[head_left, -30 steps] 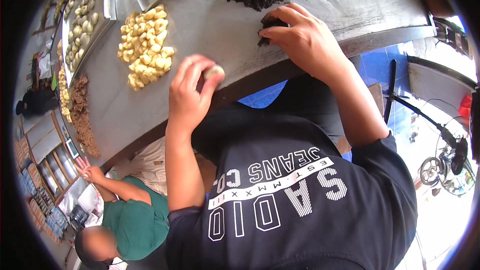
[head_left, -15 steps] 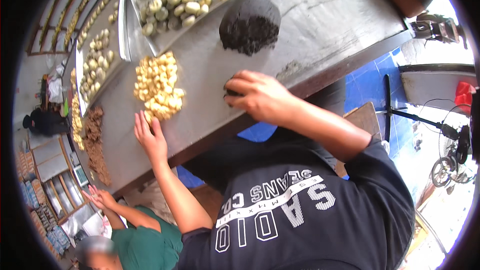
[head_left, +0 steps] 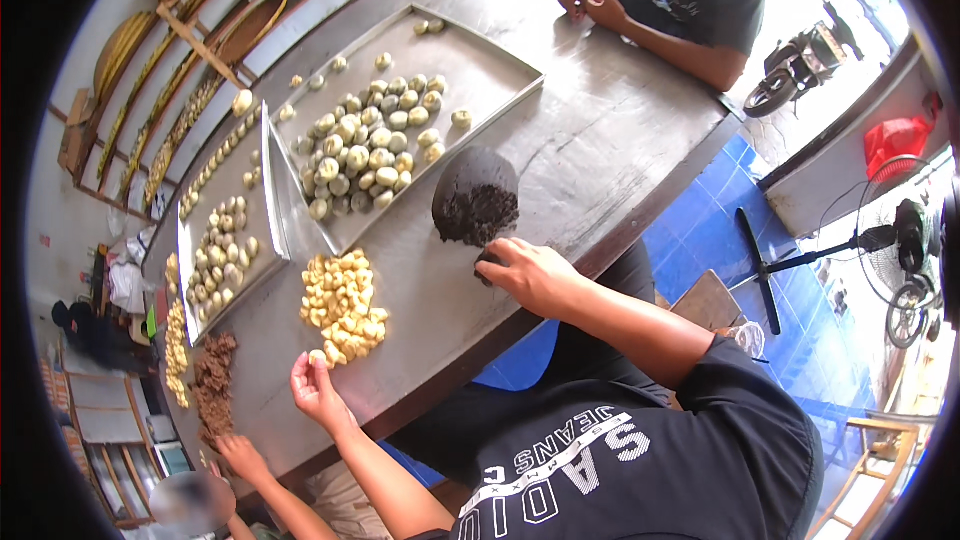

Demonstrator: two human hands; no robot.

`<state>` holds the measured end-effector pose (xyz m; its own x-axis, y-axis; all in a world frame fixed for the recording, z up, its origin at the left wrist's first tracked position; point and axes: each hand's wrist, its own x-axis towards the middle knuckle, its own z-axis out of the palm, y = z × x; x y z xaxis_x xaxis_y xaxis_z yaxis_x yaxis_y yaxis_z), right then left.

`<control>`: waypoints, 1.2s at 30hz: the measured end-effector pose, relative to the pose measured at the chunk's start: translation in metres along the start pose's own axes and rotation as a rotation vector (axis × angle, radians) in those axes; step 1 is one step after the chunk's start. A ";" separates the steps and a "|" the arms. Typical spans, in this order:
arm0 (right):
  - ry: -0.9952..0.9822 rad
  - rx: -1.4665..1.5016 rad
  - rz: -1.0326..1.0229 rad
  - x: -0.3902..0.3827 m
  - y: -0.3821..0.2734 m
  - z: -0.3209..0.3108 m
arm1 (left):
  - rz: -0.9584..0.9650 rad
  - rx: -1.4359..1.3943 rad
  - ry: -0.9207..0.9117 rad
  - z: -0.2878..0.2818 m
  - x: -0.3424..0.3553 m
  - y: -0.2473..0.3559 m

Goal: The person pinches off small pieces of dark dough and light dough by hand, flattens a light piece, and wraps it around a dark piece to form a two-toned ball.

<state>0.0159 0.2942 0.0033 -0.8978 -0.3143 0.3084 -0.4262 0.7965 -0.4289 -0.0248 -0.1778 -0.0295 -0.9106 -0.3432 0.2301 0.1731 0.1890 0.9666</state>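
My left hand pinches a small yellow dough piece between thumb and fingers. It is at the near edge of a pile of similar yellow dough pieces on the metal table. My right hand is closed round a small lump of black paste, mostly hidden by the fingers. Just beyond that hand sits a large mound of black paste, smooth on its far side and torn and crumbly on its near side.
A metal tray holds many pale round dough balls, and a second tray stands left of it. Brown crumbly filling lies near a co-worker's hand. Another person sits at the far side. A fan stands right.
My view has tilted up, showing more of the table and the far person. My left hand has lifted a dough piece from the pile's edge. The near co-worker's hand has reached to the brown filling.
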 end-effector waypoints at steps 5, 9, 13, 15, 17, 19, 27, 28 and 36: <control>0.124 0.026 -0.031 0.007 0.009 0.008 | -0.035 0.158 -0.099 -0.001 0.011 -0.012; 0.144 -0.112 -0.135 0.019 0.013 0.021 | -0.068 0.091 -0.155 0.001 0.014 -0.022; 0.121 -0.079 -0.148 0.027 0.019 0.024 | -0.099 -0.008 -0.104 -0.008 0.010 -0.025; 0.179 -0.063 -0.139 0.021 0.020 0.024 | -0.061 0.069 -0.029 -0.004 0.006 -0.020; 0.201 -0.043 -0.107 0.019 0.018 0.023 | -0.051 0.078 -0.002 -0.011 0.002 -0.022; 0.190 -0.009 -0.105 0.020 0.017 0.022 | -0.069 0.125 0.035 -0.016 0.002 -0.022; 0.162 0.037 -0.075 0.016 0.018 0.020 | 0.023 0.166 -0.045 -0.013 -0.001 -0.027; 0.164 0.041 -0.083 0.017 0.018 0.019 | 0.033 0.145 -0.081 -0.015 0.000 -0.031; 0.217 0.080 -0.146 0.018 0.016 0.020 | -0.088 -0.257 0.121 -0.030 0.007 -0.030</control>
<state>-0.0088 0.2911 -0.0149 -0.7849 -0.2980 0.5432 -0.5647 0.7049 -0.4292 -0.0256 -0.2134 -0.0532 -0.8776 -0.4581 0.1410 0.1989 -0.0803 0.9767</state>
